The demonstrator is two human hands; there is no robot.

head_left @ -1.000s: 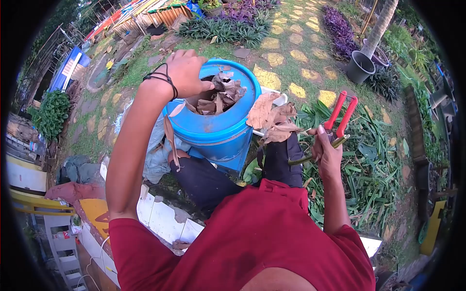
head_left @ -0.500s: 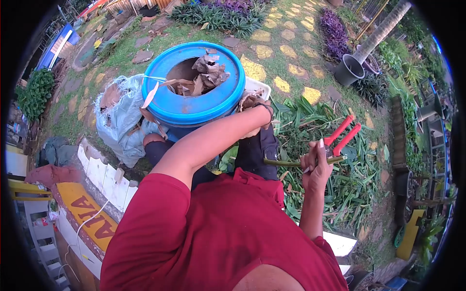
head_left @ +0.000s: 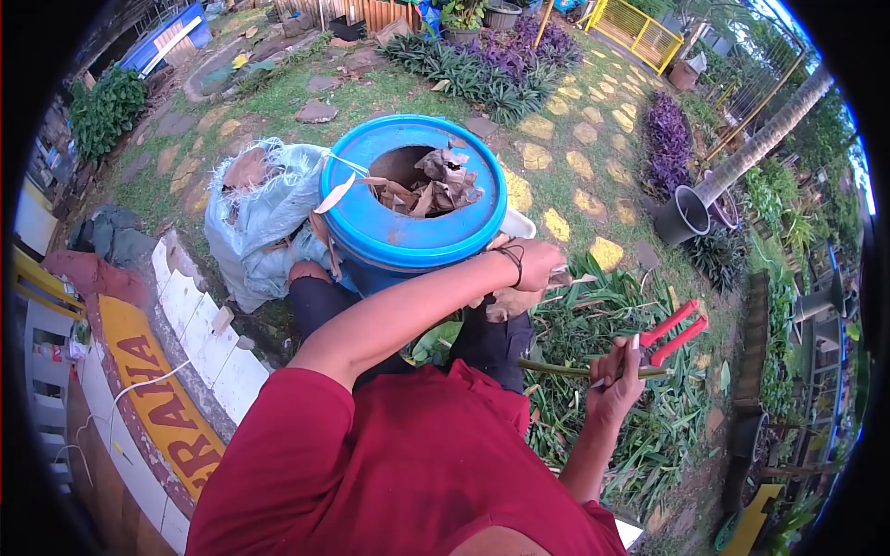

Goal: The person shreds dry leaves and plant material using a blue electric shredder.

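My left hand [head_left: 536, 263], a dark band at its wrist, is closed around dry brown leaves [head_left: 512, 304] just right of the blue drum [head_left: 357, 243]. Part of its grip is hidden. Over on the right, my right hand [head_left: 614, 378] is wrapped around red-handled pruning shears [head_left: 669, 339]. A cut green stem [head_left: 556, 369] lies across the same hand. The shears' blades are hidden by the fingers. Crumpled dry leaves [head_left: 450, 181] stick up through the round opening in the drum's lid.
A frayed white woven sack [head_left: 264, 222] leans against the drum's left side. Cut green leaves [head_left: 593, 324] cover the ground below my hands. A low white-tiled edge [head_left: 199, 324] runs at left. Yellow stepping stones [head_left: 556, 225] and a tilted dark pot [head_left: 683, 215] lie beyond.
The view has shifted, so the drum appears lower and farther right. My left hand has come out to the drum's right with the dry leaves. My right hand keeps its hold on the shears and stem.
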